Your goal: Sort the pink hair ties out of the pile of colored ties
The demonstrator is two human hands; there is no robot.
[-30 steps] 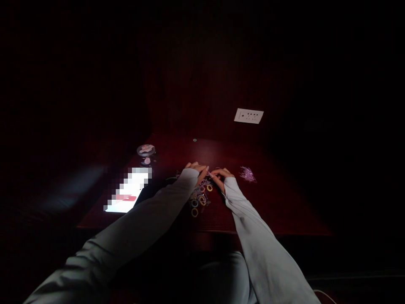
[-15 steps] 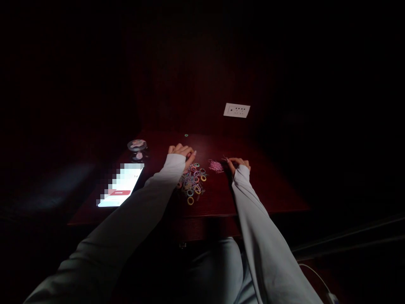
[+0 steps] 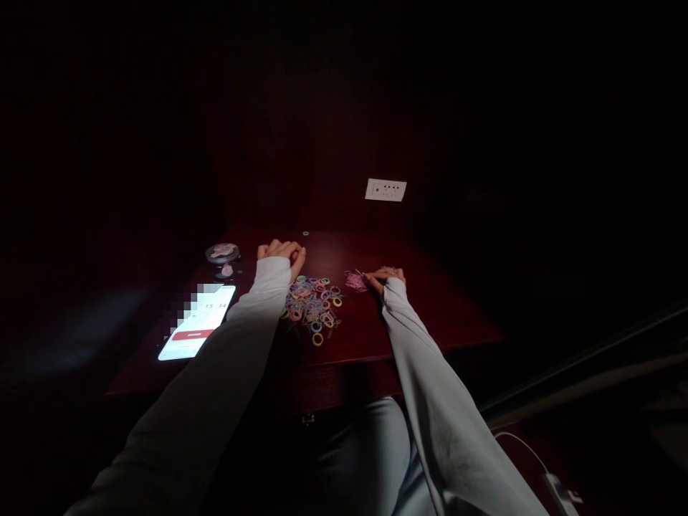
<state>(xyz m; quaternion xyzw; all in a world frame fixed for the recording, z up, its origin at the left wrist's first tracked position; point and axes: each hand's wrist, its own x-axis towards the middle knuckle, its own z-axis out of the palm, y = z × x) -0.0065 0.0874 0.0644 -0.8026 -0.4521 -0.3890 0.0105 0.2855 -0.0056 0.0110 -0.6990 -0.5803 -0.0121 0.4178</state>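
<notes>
Right hand [image 3: 385, 278], in a pale grey long sleeve, was low over the dark red wooden tabletop [image 3: 430, 315], its thumb and forefinger at the right edge of a small heap of thin pink strands [image 3: 354, 280]. Fingertips met the heap in view; could not tell whether they were closed on a strand. Some pink bits showed at the far side of this hand.

Left hand [image 3: 282, 251], in a matching sleeve, was just beyond a loose pile of small multicoloured ring-shaped bands [image 3: 313, 304]. Its fingers were curled, thumb tip near the forefinger; could not tell whether the two touched or pinched anything. The pile lay between the two forearms, left of the pink heap and apart from it.

One small green ring [image 3: 306, 233] lay alone near the back of the tabletop. A lit phone with a white screen and red bar [image 3: 198, 322] lay left of the left forearm, below a round clear container with a patterned lid [image 3: 222, 252].
</notes>
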